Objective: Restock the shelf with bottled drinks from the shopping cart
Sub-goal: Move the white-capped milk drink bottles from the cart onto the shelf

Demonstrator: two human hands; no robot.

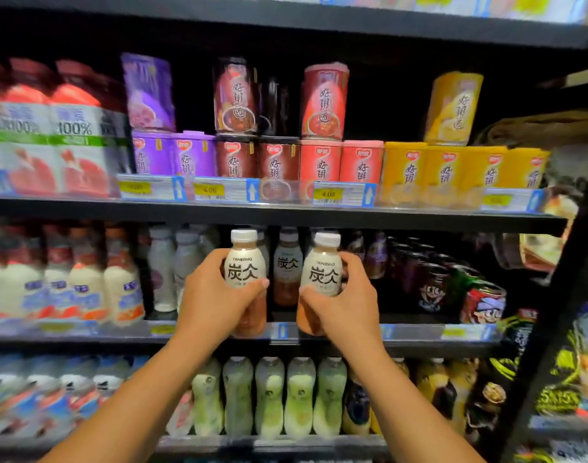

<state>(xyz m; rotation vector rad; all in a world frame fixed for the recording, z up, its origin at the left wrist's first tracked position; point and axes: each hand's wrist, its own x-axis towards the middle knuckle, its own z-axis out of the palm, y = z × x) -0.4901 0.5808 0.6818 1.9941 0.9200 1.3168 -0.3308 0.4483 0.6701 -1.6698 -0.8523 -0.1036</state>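
Nearest the camera, two bare forearms reach up from the bottom edge toward the middle shelf (419, 342), which serves as the landmark here. The left hand (215, 292) is wrapped round a white-capped bottle (245, 265) with a cream label reading TANBING over large dark characters, thumb across the lower label and fingers behind it; the brownish lower body of the bottle shows below the hand, down at the front lip of the middle shelf. The right hand (346, 295) grips a second matching bottle (323, 269) in the same way, thumb across the front and fingers curled round its right side. Both bottles stand upright, side by side with a gap between them, at the front edge of the middle shelf; whether their bases rest on it cannot be told. Through that gap, further back on the middle shelf, stands a third bottle of the same drink (287, 267). To its left on the same shelf are pale white bottles (162, 272) and, further left, blurred milk-coloured bottles with blue and orange labels (85, 285); to its right are dark cartoon-printed cans (483, 302). Below the middle shelf runs a row of green-tinted bottles (269, 396). Above the middle shelf, stacked tubs in purple, dark red, pink and yellow (319, 162) sit behind price tags (342, 194), with grapefruit juice bottles marked 100% (75, 128) to their left.
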